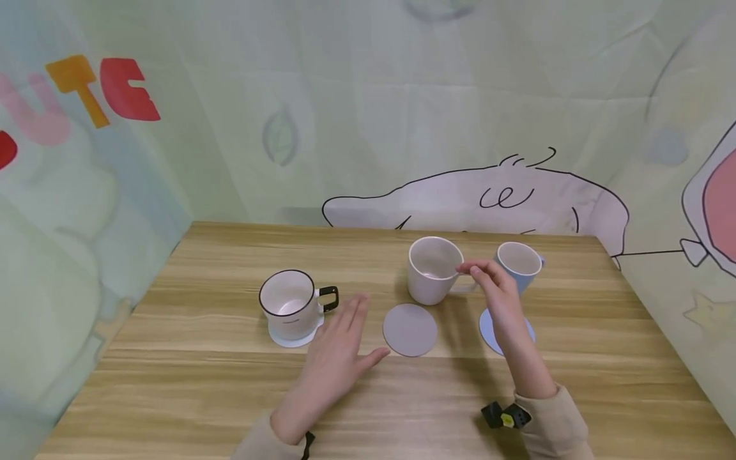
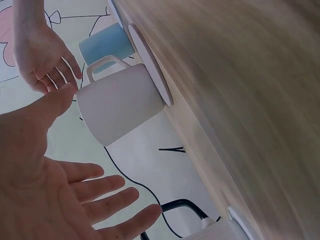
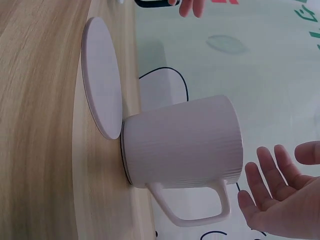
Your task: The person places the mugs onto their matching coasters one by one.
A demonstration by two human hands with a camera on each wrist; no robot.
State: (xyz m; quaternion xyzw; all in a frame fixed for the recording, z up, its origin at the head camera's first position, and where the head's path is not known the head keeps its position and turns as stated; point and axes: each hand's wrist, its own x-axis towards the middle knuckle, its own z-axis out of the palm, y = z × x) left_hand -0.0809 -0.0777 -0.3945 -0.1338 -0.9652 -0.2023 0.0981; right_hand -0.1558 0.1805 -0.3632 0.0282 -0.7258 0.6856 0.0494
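A pale ribbed mug (image 1: 428,284) stands upright on the table just behind a round mauve-grey coaster (image 1: 410,330); its handle (image 3: 200,217) points right. By the mug's rim, on the handle side, my right hand (image 1: 499,297) hovers with loosely bent fingers, gripping nothing. The right wrist view shows a small gap between those fingers and the mug. My left hand (image 1: 339,348) is held over the table with fingers extended and thumb spread, holding nothing. Beside its fingertips is a white mug (image 1: 292,313) with black rim and black handle, standing on a light coaster (image 1: 282,340).
Behind my right hand stands a blue mug (image 1: 517,265), partly covered by that hand. A blue coaster (image 1: 489,331) lies in front of it under my forearm. A printed curtain (image 1: 356,115) hangs along the wooden table's (image 1: 201,396) back edge and sides.
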